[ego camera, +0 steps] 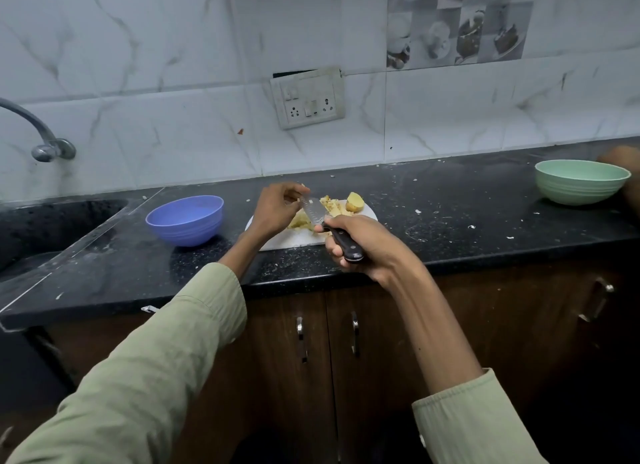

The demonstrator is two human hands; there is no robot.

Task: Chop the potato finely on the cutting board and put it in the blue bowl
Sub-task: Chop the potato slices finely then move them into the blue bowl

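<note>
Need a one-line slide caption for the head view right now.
Right hand holds the knife over chopped potato on the cutting board while left hand fingers touch its blade; blue bowl alongside.

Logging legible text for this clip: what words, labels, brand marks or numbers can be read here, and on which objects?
No text can be read in this view.
Knife: dimpled blade, no brand mark legible.
Switchboard: switches and sockets only, no lettering visible.
Picture tiles: images of cups and food, no words.
Blue bowl and green bowl: plain.
</note>
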